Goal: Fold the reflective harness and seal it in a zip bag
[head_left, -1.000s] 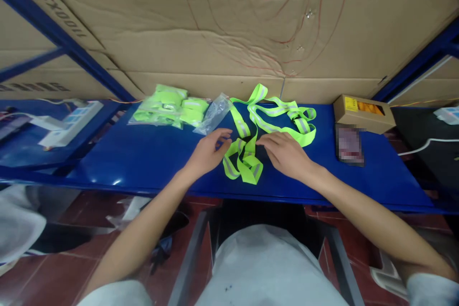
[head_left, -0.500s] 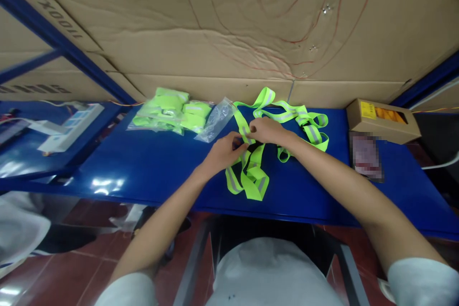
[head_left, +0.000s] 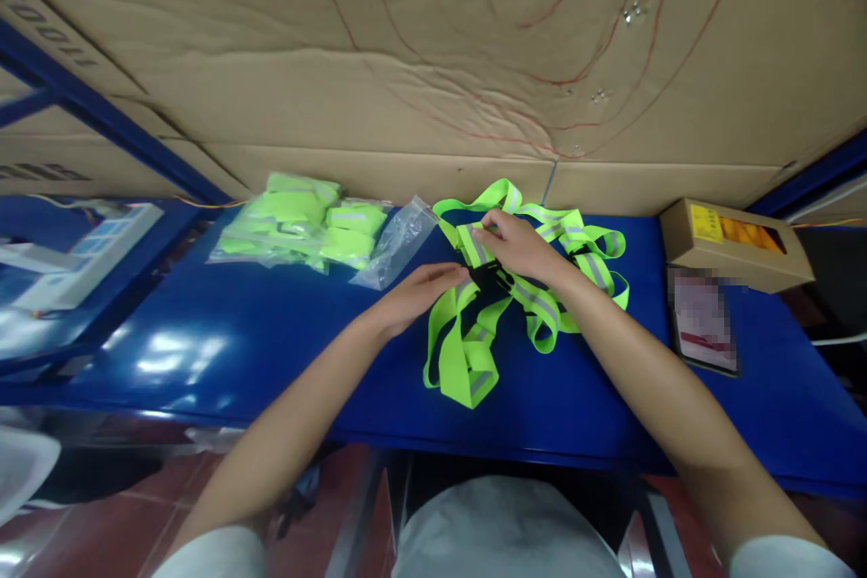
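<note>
A neon-green reflective strap harness [head_left: 474, 352] with grey stripes and a black buckle lies tangled on the blue table [head_left: 257, 352]. My left hand [head_left: 420, 289] pinches a strap just left of the black buckle. My right hand [head_left: 518, 244] grips another strap of the same harness right above it, fingers curled. The two hands are almost touching. An empty clear plastic bag [head_left: 396, 244] lies left of the harness.
A pile of bagged green harnesses [head_left: 298, 221] sits at the back left. A cardboard box [head_left: 735, 244] and a flat dark device [head_left: 704, 321] lie at the right. Cardboard sheets [head_left: 433, 45] wall the back. A white power strip [head_left: 74, 253] rests far left.
Both hands went from lying loosely on the harness to pinching its straps near the buckle. The harness shifted and its lower loops spread toward me.
</note>
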Demonstrator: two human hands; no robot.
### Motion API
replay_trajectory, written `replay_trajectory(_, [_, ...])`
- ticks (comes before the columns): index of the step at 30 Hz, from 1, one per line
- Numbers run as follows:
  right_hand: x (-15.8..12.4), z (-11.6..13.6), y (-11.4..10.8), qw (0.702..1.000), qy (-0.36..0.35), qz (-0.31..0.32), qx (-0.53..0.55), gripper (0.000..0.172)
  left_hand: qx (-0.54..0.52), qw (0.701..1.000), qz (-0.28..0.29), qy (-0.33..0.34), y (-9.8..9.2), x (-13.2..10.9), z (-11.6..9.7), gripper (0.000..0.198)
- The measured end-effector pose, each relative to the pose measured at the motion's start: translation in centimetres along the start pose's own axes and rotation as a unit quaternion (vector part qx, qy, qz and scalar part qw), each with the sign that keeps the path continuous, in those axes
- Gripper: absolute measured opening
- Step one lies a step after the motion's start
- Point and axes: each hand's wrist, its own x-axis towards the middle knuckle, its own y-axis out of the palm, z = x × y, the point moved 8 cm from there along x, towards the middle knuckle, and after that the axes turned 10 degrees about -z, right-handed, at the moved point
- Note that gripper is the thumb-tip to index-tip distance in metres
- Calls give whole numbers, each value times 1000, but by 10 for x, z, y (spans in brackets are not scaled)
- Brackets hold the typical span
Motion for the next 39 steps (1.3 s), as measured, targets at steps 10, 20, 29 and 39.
replay_trajectory(10, [-3,-9,16,998,26,-31,54,22,-67,998,15,4,-3,-8,-1,36])
replay_trajectory(20, [-16,32,-1,986,-83,-52,132,24,79,989,-86,94,-13,6,14,29])
replay_trajectory(29, [-36,69,-63,968,-129,-95,193,34,244,938,-199,143,-39,5,2,23])
replay_trajectory(39, [-66,92,-110,946,-78,-59,309,36,319,893,-268,173,-62,16,3,20])
